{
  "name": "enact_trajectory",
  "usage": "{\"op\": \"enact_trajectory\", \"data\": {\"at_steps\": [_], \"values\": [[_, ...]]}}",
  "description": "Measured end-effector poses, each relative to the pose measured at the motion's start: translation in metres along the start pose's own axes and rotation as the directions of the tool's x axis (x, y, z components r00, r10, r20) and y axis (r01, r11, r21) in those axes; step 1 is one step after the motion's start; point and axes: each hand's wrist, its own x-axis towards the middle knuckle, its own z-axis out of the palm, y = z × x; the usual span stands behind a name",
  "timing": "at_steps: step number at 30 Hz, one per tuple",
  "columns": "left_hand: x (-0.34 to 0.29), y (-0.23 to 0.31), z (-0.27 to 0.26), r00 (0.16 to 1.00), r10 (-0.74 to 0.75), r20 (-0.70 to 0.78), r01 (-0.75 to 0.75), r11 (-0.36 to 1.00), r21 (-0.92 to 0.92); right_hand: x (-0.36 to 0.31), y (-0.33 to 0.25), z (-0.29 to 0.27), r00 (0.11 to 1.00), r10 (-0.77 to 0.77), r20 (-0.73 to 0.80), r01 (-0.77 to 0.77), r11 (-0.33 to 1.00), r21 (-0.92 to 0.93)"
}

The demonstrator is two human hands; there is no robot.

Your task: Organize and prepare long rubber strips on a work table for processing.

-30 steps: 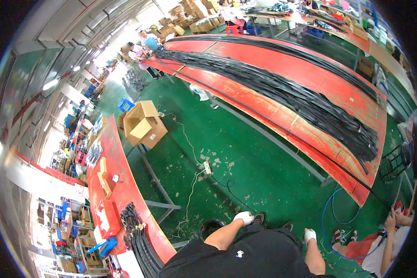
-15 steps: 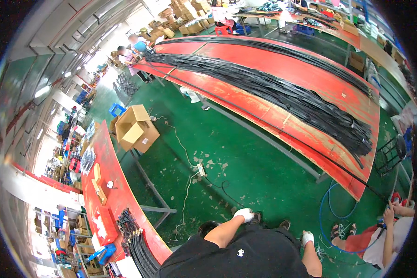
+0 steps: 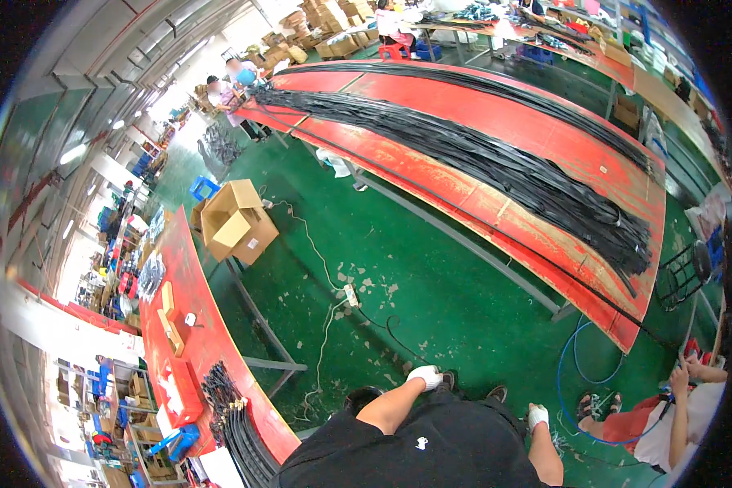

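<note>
My left hand (image 3: 424,375), in a white glove, hangs low in front of my body, just above my shoe (image 3: 447,381). No object shows in it, and its fingers are too small to make out. Down at my right side hangs my right hand (image 3: 537,416), also white-gloved, over the green floor, with its finger shape unclear. The long red table (image 3: 464,213) lies ahead of both hands, apart from them. Along it runs a thick bundle of long black strips or tubes (image 3: 431,134), and a single black length (image 3: 431,195) lies along its near edge.
At right a co-worker's hands (image 3: 680,376) are near the black length's end; a blue hose (image 3: 563,382) loops beside them. Left stands another red table (image 3: 220,325) with black tubes (image 3: 248,439) and a red bin (image 3: 184,394). A carton (image 3: 252,232) and power strip (image 3: 350,295) stand ahead.
The view has shifted very slightly. My hands stay low beside my body, and nothing has visibly been taken or let go.
</note>
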Motion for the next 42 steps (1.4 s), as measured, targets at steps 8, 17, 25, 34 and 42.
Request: {"op": "enact_trajectory", "data": {"at_steps": [8, 17, 25, 34, 42], "values": [[0.000, 0.000, 0.004, 1.000, 0.008, 0.022, -0.008, 1.000, 0.016, -0.026, -0.024, -0.003, 0.999, 0.036, 0.006, -0.036, 0.999, -0.020], [0.005, -0.009, 0.004, 1.000, 0.008, -0.002, -0.008, 1.000, 0.029, -0.048, -0.051, 0.005, 0.997, 0.075, 0.017, -0.072, 0.992, -0.102], [0.031, -0.025, 0.025, 0.999, 0.045, 0.000, -0.045, 0.999, 0.006, -0.105, -0.119, -0.007, 0.998, -0.026, 0.057, 0.052, 0.842, -0.537], [0.072, -0.067, 0.045, 0.988, 0.146, 0.046, -0.144, 0.988, -0.057, -0.121, -0.119, -0.012, 0.997, 0.050, -0.051, -0.066, 0.917, -0.393], [0.042, -0.020, 0.007, 0.990, 0.129, -0.063, -0.130, 0.991, -0.022, -0.140, -0.118, -0.019, 0.988, 0.151, -0.022, -0.148, 0.907, -0.394]]}}
